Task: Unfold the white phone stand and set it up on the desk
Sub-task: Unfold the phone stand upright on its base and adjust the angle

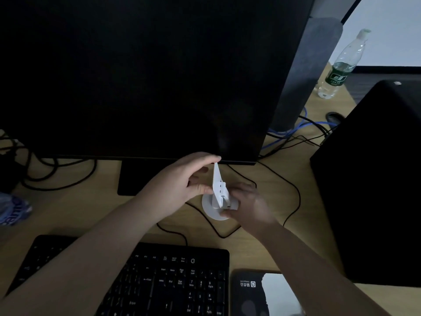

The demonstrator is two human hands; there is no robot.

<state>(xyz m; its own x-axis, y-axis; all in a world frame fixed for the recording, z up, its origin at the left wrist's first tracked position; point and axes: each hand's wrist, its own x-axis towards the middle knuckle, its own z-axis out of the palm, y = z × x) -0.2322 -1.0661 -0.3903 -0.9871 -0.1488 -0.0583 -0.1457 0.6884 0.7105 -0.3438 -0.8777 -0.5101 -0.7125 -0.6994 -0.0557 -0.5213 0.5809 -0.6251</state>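
The white phone stand [218,188] is held over the wooden desk [91,213], just below the monitor's bottom edge. Its round base [210,209] is low and its flat plate points steeply upward. My left hand [182,179] pinches the plate, forefinger at the top tip and thumb against its left face. My right hand [247,204] grips the stand's lower part and base from the right. Whether the base touches the desk I cannot tell.
A large dark monitor [136,76] fills the upper view. A black keyboard [159,279] lies near me, a mouse pad [255,290] to its right. A black computer tower [373,179] stands at the right, a plastic bottle [341,65] behind it. Black cables [293,201] run across the desk.
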